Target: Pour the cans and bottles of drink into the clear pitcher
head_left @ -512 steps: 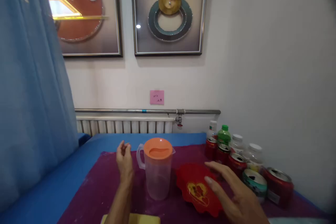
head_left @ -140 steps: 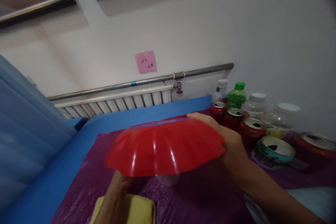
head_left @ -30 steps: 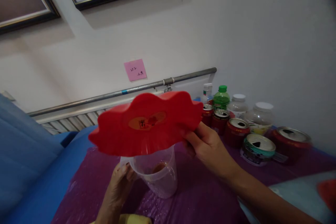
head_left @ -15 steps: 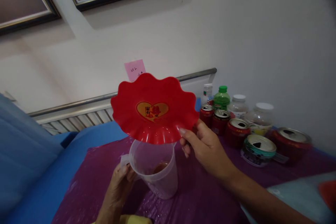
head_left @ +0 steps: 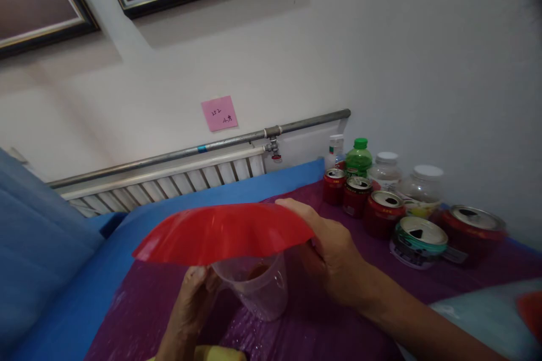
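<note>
A red wavy-edged plate [head_left: 224,234] is tipped over the top of a translucent plastic jug [head_left: 269,293], its outer side facing me. My right hand [head_left: 326,242] is closed on the plate's right edge, the thumb on top. At the jug's left side my left hand [head_left: 197,287] is wrapped at the handle, which the plate partly hides. A little reddish-brown content [head_left: 259,271] shows inside the jug. The plate covers the back part of the jug's rim, so whether the two touch cannot be told.
Red drink cans [head_left: 383,214], a short green can [head_left: 418,241], a green-capped bottle [head_left: 359,158] and white-lidded jars [head_left: 421,189] stand at the right. A purple plastic sheet [head_left: 139,304] covers the table. Yellow cloth [head_left: 220,353] lies in front; a radiator [head_left: 212,175] is behind.
The plate has come down and tipped from facing me to lying over the jug, shifting left. My right hand turned with it. The left hand and jug stayed in place.
</note>
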